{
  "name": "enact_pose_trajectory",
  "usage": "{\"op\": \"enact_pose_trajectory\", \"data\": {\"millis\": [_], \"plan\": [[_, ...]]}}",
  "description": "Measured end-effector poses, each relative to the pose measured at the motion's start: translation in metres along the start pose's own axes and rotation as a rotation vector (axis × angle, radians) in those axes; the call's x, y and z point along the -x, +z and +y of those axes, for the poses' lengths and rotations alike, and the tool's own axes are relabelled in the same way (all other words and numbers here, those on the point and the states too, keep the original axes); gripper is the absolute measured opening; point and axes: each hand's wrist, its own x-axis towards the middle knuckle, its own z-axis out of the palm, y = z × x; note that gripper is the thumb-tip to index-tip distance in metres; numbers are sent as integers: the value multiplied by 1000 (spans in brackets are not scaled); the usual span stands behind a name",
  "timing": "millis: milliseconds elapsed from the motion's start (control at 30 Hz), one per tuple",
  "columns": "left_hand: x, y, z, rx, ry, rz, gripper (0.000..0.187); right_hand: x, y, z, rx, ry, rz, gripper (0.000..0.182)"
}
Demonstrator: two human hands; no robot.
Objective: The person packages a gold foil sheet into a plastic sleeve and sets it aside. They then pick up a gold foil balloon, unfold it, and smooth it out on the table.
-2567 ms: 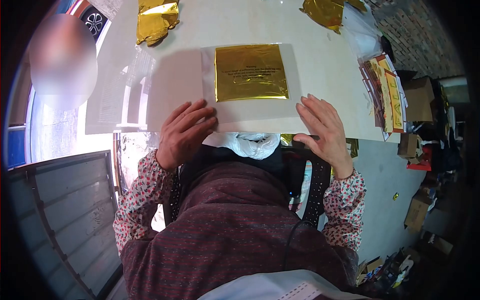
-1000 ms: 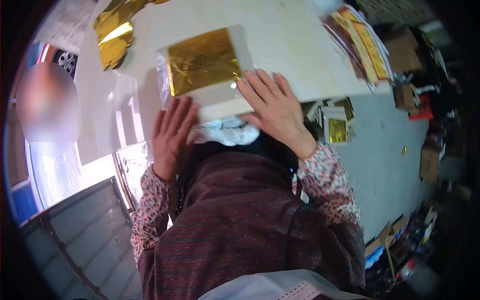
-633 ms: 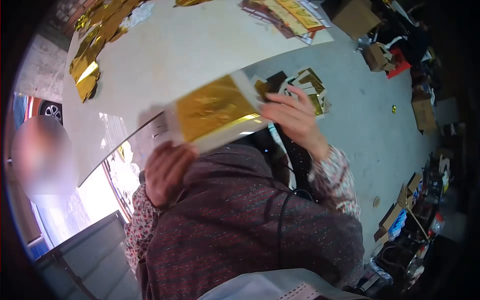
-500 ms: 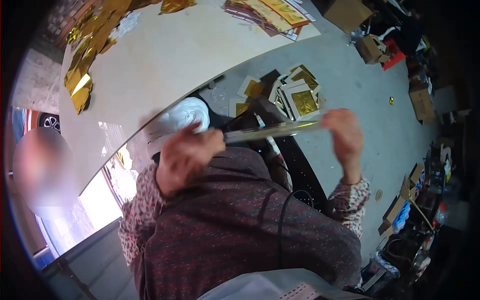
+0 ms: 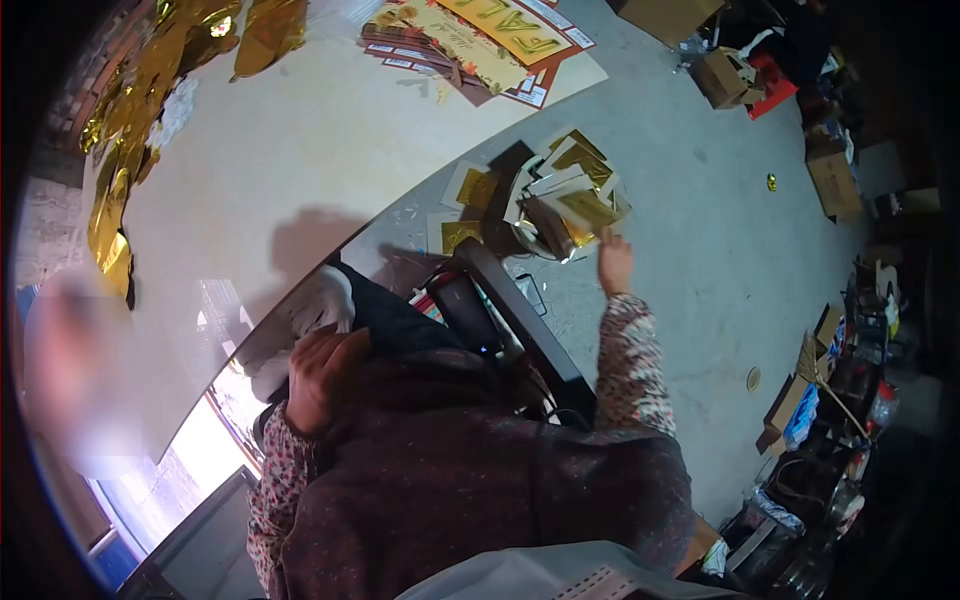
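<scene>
- Showing a grey floor [image 5: 720, 290] spreading across the right side.
- Running diagonally past the left of the lap: a pale table [image 5: 300, 130].
- Trailing down the table's far left: crumpled gold foil [image 5: 135, 120].
- Overlapping near the table's far corner: printed sheets [image 5: 500, 45], one reading "FALL".
- Slanting between the lap and the floor pile: a dark bar [image 5: 520, 330].
- Sitting beyond the table edge, low by the floor: a pile of gold-foil packets [image 5: 582, 153], leaning at mixed angles.
- Bunching beside the table edge, close to the left hand [image 5: 325, 372]: a white bundle [image 5: 325, 298].
- Curling the left hand's fingers near the lap; hiding whether anything is inside, so not telling.
- Stretching the right hand [image 5: 615, 262] out to the pile, fingertips meeting or nearly meeting the uppermost packet [image 5: 590, 207]; not showing clearly whether gripping or released.
- Tilting on the pile's near side: that uppermost packet.
</scene>
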Motion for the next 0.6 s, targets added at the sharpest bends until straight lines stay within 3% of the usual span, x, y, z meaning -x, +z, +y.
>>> {"op": "enact_pose_trajectory", "data": {"millis": [100, 200, 300, 433, 600], "plan": [[17, 3, -5, 36, -82, -37, 33, 11, 82, -20, -82, -107, -138, 46], [22, 3, -14, 46, -89, -16, 32, 15, 71, -31, -235, -36, -126, 36], [21, -4, -10, 82, -141, -16, 26, 18, 20, -30, -327, -76, -370, 34], [23, -7, -12, 124, -124, 37, 11, 40, -53, -31, -431, -65, -204, 26], [23, -32, -12, 132, -1, 96, 17, 64, -161, -53, -689, -87, -191, 25]]}}
